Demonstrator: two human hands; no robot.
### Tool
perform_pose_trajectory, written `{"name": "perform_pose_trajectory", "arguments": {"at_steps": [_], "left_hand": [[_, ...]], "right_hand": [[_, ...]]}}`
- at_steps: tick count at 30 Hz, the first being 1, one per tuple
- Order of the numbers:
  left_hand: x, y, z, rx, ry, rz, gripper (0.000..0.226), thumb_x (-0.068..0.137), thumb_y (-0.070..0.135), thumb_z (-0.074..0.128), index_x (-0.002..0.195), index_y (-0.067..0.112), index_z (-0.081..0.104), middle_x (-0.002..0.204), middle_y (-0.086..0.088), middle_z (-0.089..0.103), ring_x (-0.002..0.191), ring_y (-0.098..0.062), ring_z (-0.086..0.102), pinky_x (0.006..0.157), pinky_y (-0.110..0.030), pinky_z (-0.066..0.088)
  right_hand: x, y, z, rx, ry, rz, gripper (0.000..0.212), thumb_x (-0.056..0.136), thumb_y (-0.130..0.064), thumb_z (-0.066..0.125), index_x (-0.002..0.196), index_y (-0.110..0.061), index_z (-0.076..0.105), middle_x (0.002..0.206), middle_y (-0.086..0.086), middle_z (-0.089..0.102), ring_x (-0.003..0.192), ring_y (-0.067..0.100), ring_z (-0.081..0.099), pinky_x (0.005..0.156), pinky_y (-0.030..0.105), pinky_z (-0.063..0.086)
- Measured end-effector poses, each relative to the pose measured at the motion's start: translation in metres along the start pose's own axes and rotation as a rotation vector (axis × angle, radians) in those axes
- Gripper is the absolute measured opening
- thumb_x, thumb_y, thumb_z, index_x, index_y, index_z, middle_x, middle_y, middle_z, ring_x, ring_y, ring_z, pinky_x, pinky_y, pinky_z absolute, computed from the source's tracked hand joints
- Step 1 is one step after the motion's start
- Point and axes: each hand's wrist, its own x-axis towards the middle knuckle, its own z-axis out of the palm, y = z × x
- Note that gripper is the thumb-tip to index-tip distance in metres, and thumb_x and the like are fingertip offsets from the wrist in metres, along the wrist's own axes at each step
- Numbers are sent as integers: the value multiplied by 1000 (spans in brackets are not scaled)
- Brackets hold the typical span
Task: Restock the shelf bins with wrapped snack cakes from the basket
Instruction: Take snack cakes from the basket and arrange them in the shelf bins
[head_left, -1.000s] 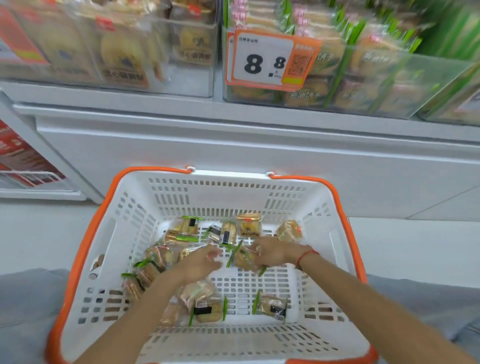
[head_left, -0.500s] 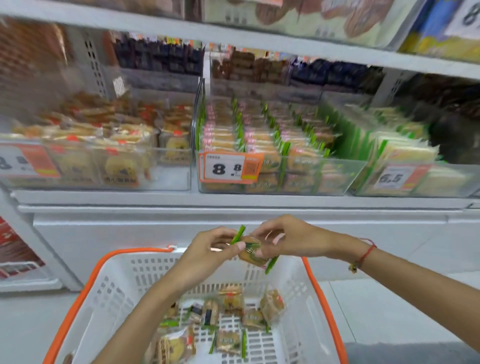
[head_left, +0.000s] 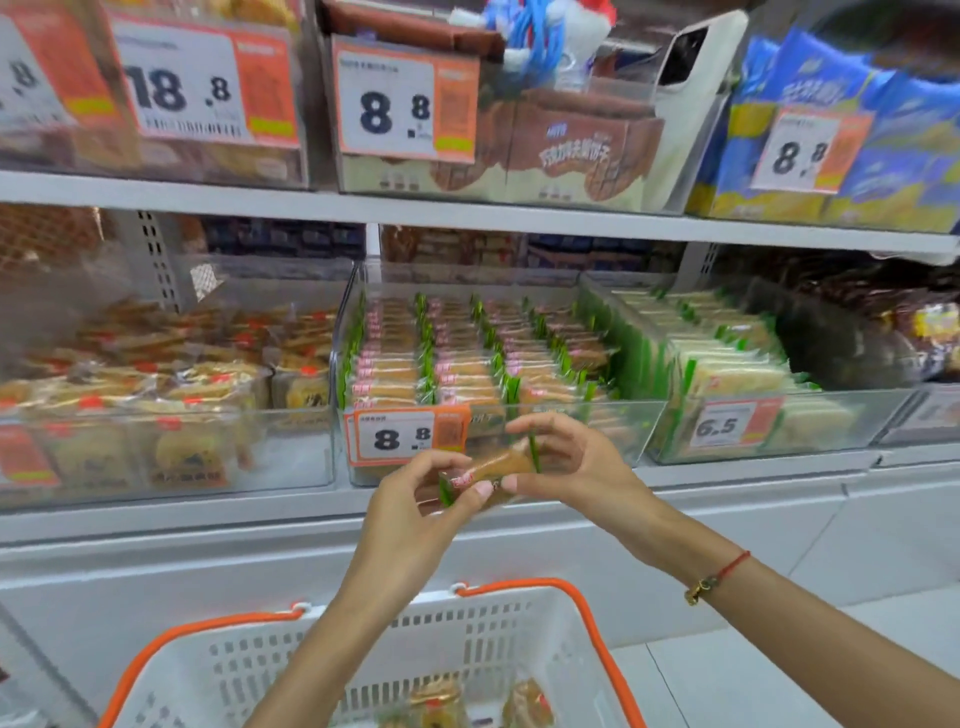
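Note:
A wrapped snack cake (head_left: 493, 470) with green wrapper ends is held up between both hands, just in front of the clear middle bin (head_left: 639, 421) that carries an orange 8.8 price tag (head_left: 408, 435). My left hand (head_left: 415, 512) pinches its left end and my right hand (head_left: 571, 462) pinches its right end. The bin holds several rows of the same green-edged cakes (head_left: 457, 358). Below, the white basket with orange rim (head_left: 483, 597) shows a few cakes (head_left: 441, 701) at its bottom.
Clear bins of other pastries (head_left: 171, 384) stand to the left and green-white packs (head_left: 727, 364) with a 6.5 tag to the right. An upper shelf (head_left: 467, 210) with boxed snacks overhangs. White shelf base panel (head_left: 156, 571) lies behind the basket.
Both hands lifted one cake out of the basket up to the front of the middle bin. The view tilted upward from the basket to the shelves.

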Motion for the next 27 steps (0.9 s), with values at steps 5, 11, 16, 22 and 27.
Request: {"name": "perform_pose_trajectory", "arguments": {"at_steps": [5, 11, 16, 22, 27], "left_hand": [[6, 24, 2, 141, -103, 181, 24, 73, 33, 78, 93, 36, 66, 90, 26, 68, 93, 4, 62, 86, -16, 46], [26, 36, -27, 358, 373, 382, 32, 82, 34, 70, 111, 37, 57, 116, 20, 57, 113, -3, 48, 96, -23, 38], [52, 31, -59, 534, 458, 193, 76, 75, 41, 75, 139, 18, 40, 141, -2, 40, 129, -22, 38, 104, -37, 33], [65, 24, -58, 642, 350, 103, 111, 58, 58, 80, 148, 20, 27, 149, -2, 34, 135, -21, 32, 107, -40, 33], [65, 18, -59, 615, 367, 167, 110, 56, 59, 80, 146, 20, 30, 147, -1, 36, 133, -20, 32, 108, -38, 30]], "right_hand": [[-9, -18, -29, -322, -190, -146, 28, 80, -15, 76, 106, -26, 71, 95, -4, 73, 85, 15, 66, 79, 28, 53], [3, -33, -72, -599, 204, -232, 26, 84, -16, 72, 110, -20, 71, 92, -10, 68, 83, 8, 63, 78, 27, 50], [45, -62, -118, -854, 362, -79, 29, 87, -21, 67, 116, -21, 69, 93, 0, 71, 87, 15, 65, 78, 28, 48], [92, -53, -109, -1333, 85, 79, 32, 88, -20, 61, 119, -29, 66, 112, 1, 67, 102, 26, 62, 87, 37, 52], [110, -32, -99, -1442, 116, 90, 33, 92, -16, 56, 123, -23, 61, 120, 5, 61, 110, 28, 58, 87, 35, 47]]}}
